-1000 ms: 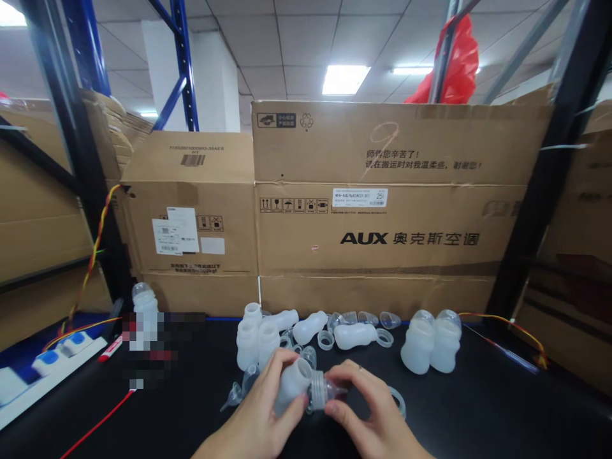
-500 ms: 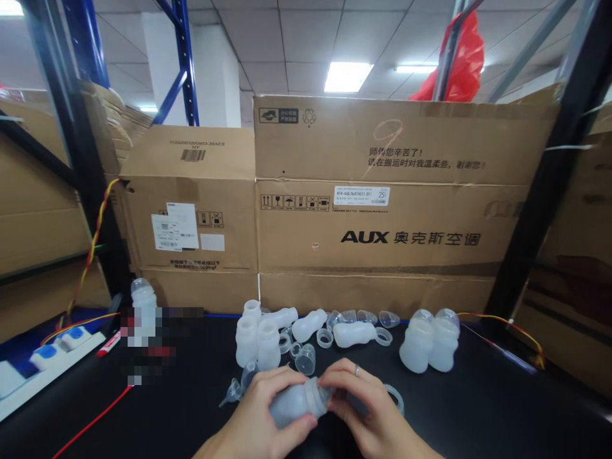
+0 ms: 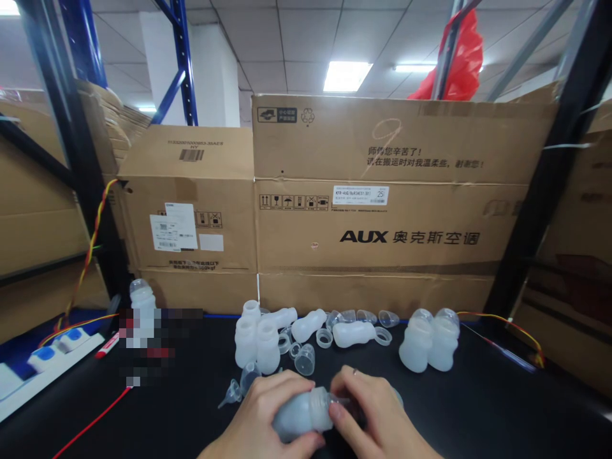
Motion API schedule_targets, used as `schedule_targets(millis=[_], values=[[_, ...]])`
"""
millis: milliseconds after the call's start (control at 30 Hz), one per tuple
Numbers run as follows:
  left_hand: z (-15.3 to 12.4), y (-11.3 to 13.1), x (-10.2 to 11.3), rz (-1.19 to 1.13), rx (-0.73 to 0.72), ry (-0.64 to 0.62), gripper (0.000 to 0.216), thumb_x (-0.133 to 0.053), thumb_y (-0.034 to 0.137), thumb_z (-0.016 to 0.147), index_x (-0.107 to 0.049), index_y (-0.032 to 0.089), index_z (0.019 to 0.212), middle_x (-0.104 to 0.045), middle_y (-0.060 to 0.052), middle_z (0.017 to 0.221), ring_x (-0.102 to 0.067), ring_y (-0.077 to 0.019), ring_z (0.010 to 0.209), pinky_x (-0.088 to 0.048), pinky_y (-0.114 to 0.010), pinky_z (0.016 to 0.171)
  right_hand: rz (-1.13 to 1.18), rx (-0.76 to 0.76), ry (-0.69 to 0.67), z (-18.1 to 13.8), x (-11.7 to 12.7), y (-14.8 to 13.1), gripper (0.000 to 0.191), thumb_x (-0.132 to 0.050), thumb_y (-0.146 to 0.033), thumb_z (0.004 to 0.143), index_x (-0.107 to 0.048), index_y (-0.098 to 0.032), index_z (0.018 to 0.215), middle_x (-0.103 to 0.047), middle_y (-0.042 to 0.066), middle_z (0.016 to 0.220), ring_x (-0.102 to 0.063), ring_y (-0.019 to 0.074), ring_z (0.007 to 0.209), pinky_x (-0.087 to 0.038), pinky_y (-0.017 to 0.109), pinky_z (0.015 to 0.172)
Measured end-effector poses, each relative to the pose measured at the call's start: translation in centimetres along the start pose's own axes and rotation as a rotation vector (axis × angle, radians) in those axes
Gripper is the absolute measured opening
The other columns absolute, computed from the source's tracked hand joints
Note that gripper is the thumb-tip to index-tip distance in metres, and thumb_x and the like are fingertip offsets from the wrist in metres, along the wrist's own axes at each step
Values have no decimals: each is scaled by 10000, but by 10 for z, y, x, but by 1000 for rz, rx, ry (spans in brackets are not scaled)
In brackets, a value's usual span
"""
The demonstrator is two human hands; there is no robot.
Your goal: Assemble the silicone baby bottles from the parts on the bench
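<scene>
Lying on its side in my left hand (image 3: pixel 268 414) is a frosted feeding bottle (image 3: pixel 296 417), its neck pointing right. My fingers wrap over its body, with the thumb below. A translucent collar (image 3: pixel 321 408) sits at the neck, and a clear teat (image 3: pixel 337 400) sticks out of it. My right hand (image 3: pixel 370 408) is closed at the teat's tip, thumb in front; the fingertips behind are partly hidden. A spouted clear piece (image 3: pixel 233 392) and a clear cap (image 3: pixel 249 377) lie left of my hands. Behind the right hand, a translucent ring (image 3: pixel 398 396) shows only its edge.
Upright bottles (image 3: pixel 246 344) stand behind my left hand, beside lying bottles (image 3: pixel 354 334), loose rings (image 3: pixel 324 338) and clear caps (image 3: pixel 305 360). Two capped bottles (image 3: pixel 421 344) are at right, another (image 3: pixel 143 306) at left near a power strip (image 3: pixel 57 360). Cardboard (image 3: pixel 382 255) walls the back.
My right hand has shifted from around the bottle's collar to the teat's tip, uncovering the collar. The bottle has tipped slightly and moved a little lower and right in my left hand.
</scene>
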State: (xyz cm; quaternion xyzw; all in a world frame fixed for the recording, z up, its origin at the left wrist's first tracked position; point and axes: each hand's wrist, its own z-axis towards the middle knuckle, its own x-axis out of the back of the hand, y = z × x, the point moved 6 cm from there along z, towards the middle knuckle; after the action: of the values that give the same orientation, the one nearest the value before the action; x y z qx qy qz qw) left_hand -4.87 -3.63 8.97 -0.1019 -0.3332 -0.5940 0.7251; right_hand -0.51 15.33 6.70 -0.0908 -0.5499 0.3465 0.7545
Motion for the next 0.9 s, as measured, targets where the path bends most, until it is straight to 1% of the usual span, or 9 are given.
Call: schedule_targets(millis=[100, 200, 333, 433, 500, 600, 700, 800, 900], values=[[2, -1, 6, 50, 4, 45, 804, -1058, 216, 449, -673, 290, 1152, -819, 52, 1023, -815, -164, 856, -689, -177, 791, 0, 11, -31, -4, 9, -2, 284, -610, -386, 1007, -577, -269, 1264, -625, -1, 1137, -594, 127, 945, -428, 226, 866], [1, -2, 8, 78, -1, 47, 816, -1062, 238, 444, -658, 297, 1151, -820, 53, 1027, -816, -168, 860, -693, -183, 784, -18, 46, -46, -6, 8, -4, 283, -559, -325, 1039, -555, -317, 1322, -612, -9, 1195, -600, 129, 985, -430, 230, 893], [-1, 0, 7, 132, -18, 49, 905, -1087, 294, 374, -644, 305, 1164, -824, 54, 1017, -818, -185, 829, -708, -220, 755, -52, 33, -70, -1, -3, 0, 198, -512, -404, 1075, -621, -244, 1115, -621, 6, 1040, -585, 138, 905, -390, 253, 833], [-1, 6, 4, 130, -70, 19, 927, -1093, 363, 376, -637, 300, 1181, -826, 47, 1018, -819, -189, 834, -706, -220, 764, -109, -1, -85, 0, -7, 2, 461, -348, -473, 1130, -582, -183, 859, -593, 14, 870, -530, 137, 779, -325, 272, 749], [1, 8, 6, 121, -68, 33, 918, -1089, 365, 390, -630, 302, 1182, -824, 49, 1017, -817, -177, 831, -698, -200, 768, -101, -21, -101, -1, -6, 2, 471, -363, -503, 1118, -562, -178, 841, -584, 8, 824, -516, 136, 755, -314, 273, 744], [2, 3, 11, 132, -6, 77, 870, -1071, 321, 427, -625, 324, 1174, -821, 68, 1011, -812, -155, 830, -690, -180, 769, -32, -62, -114, -5, 1, 2, 293, -593, -505, 1021, -597, -249, 1164, -630, -15, 968, -557, 140, 860, -367, 247, 812], [2, -2, 13, 147, 8, 67, 846, -1061, 335, 456, -622, 343, 1180, -819, 85, 1015, -811, -148, 833, -693, -188, 763, -9, -37, -117, -5, 5, -1, 335, -573, -423, 1042, -519, -340, 1362, -630, -33, 1108, -573, 127, 924, -391, 228, 854], [-1, -4, 11, 163, -5, 57, 905, -1077, 329, 393, -621, 338, 1175, -821, 80, 1016, -812, -160, 820, -698, -203, 749, -29, 11, -105, -2, 3, -5, 206, -500, -417, 1075, -601, -290, 1202, -637, -26, 1030, -588, 125, 881, -381, 236, 819], [0, 0, 8, 153, -21, 38, 942, -1090, 321, 343, -617, 325, 1157, -822, 77, 1008, -812, -170, 812, -698, -210, 743, -61, -16, -104, 1, 2, -5, 338, -441, -466, 1094, -621, -211, 965, -631, -8, 888, -570, 128, 793, -359, 251, 769]])
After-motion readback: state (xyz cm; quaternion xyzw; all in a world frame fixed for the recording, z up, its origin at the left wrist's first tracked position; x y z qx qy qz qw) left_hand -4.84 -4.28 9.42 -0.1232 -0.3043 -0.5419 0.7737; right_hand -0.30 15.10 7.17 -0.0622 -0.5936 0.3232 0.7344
